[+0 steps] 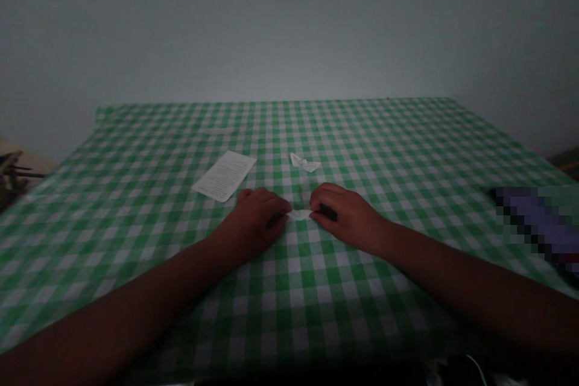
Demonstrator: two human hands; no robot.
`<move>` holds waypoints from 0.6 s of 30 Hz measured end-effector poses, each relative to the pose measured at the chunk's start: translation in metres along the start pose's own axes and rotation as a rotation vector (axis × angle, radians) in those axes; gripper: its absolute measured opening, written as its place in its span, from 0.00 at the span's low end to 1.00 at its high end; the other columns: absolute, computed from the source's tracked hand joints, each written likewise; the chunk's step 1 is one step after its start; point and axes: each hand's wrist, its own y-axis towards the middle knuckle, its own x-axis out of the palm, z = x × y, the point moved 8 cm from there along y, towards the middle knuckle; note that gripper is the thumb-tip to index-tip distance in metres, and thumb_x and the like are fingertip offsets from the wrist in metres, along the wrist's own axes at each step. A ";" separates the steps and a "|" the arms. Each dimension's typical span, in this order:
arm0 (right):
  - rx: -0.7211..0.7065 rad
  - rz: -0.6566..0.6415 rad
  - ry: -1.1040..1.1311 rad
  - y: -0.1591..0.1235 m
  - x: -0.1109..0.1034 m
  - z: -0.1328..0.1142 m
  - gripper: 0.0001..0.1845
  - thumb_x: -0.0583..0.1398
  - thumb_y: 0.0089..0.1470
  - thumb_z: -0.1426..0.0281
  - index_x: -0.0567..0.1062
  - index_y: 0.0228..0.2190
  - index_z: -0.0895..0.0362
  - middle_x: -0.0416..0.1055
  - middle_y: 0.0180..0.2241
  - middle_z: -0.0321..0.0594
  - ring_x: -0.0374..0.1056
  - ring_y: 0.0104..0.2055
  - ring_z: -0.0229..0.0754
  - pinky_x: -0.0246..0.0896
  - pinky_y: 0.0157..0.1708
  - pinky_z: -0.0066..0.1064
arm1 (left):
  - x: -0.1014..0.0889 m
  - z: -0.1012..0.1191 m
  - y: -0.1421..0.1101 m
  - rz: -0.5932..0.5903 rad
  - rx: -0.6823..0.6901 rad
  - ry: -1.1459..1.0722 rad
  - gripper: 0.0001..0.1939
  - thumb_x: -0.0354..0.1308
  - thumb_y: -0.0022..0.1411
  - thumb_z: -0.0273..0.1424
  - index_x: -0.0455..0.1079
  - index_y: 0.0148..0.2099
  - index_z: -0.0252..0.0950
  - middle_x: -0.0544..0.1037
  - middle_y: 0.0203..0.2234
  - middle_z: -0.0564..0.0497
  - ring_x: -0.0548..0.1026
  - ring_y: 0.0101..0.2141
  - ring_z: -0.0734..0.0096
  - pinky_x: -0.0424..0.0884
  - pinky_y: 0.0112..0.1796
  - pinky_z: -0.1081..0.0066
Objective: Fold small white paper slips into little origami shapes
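A small strip of white paper stretches between my two hands, low over the checked cloth. Its left end is pinched between the thumb and fingers of my left hand. My right hand pinches the other end, with the fingers curled. Most of the paper is covered by the fingers, so its full shape is hidden. Just beyond the hands lies a folded white paper piece, narrow in the middle with two spread ends. A printed sheet of paper rests flat, beyond and left of my left hand.
A green and white checked tablecloth covers the table, which meets a plain wall at the back. Another pale paper strip lies at the far left. A pixelated, dark-edged object lies at the right edge.
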 end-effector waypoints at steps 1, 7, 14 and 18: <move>0.006 -0.004 -0.005 0.000 0.000 0.001 0.07 0.60 0.57 0.79 0.68 0.33 0.56 0.68 0.34 0.37 0.65 0.37 0.38 0.62 0.38 0.31 | 0.000 0.000 0.000 -0.006 -0.003 -0.001 0.07 0.56 0.65 0.30 0.72 0.44 0.39 0.78 0.39 0.50 0.73 0.44 0.61 0.61 0.48 0.55; 0.057 -0.038 -0.015 -0.002 0.002 0.002 0.06 0.59 0.58 0.78 0.67 0.33 0.55 0.67 0.32 0.35 0.64 0.34 0.37 0.59 0.34 0.30 | 0.002 -0.002 0.001 -0.051 -0.039 -0.005 0.06 0.55 0.67 0.33 0.71 0.43 0.38 0.77 0.35 0.51 0.73 0.40 0.62 0.63 0.47 0.56; 0.085 -0.039 0.001 -0.002 0.002 0.003 0.06 0.58 0.58 0.78 0.68 0.34 0.56 0.69 0.33 0.36 0.65 0.34 0.37 0.59 0.34 0.30 | 0.000 -0.003 0.001 -0.042 -0.094 -0.038 0.04 0.57 0.65 0.30 0.72 0.42 0.38 0.77 0.32 0.52 0.73 0.36 0.65 0.66 0.45 0.61; 0.076 -0.011 0.023 -0.002 0.001 0.002 0.07 0.58 0.58 0.79 0.68 0.35 0.56 0.70 0.35 0.37 0.65 0.35 0.38 0.61 0.36 0.31 | -0.003 -0.003 0.003 -0.036 -0.102 -0.045 0.03 0.58 0.65 0.30 0.72 0.41 0.38 0.77 0.31 0.53 0.73 0.35 0.65 0.67 0.45 0.61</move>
